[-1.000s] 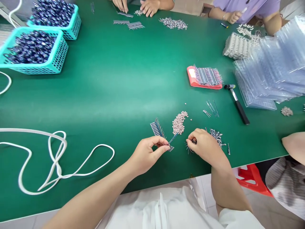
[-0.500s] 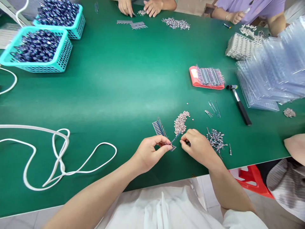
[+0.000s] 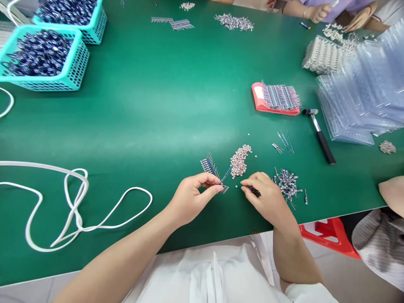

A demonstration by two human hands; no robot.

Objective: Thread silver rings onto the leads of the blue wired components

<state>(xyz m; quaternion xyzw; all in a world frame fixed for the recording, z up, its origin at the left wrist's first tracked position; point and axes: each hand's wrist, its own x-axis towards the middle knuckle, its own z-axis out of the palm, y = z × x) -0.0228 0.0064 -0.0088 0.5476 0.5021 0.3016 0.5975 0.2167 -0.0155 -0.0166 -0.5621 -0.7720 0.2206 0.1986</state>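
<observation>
Thumb and fingers of my left hand pinch a thin blue strip that slants up toward a pile of small pinkish discs. Just behind that hand lies a row of small blue parts with wire pins. My right hand is at the right of the strip, apart from it, with thumb and fingers curled near a dark cluster; whether it grips that cluster is hard to tell. A single disc lies between my hands. Right of my right hand is a heap of small wired parts.
A hammer, a red-banded bundle of wired parts and stacked clear plastic trays are at the right. Turquoise baskets stand at the far left, above a white cable. Another person's hand is across the table.
My right hand has moved slightly away from the strip, and a loose disc now shows between my hands. The hands of the person at the top have mostly left the view.
</observation>
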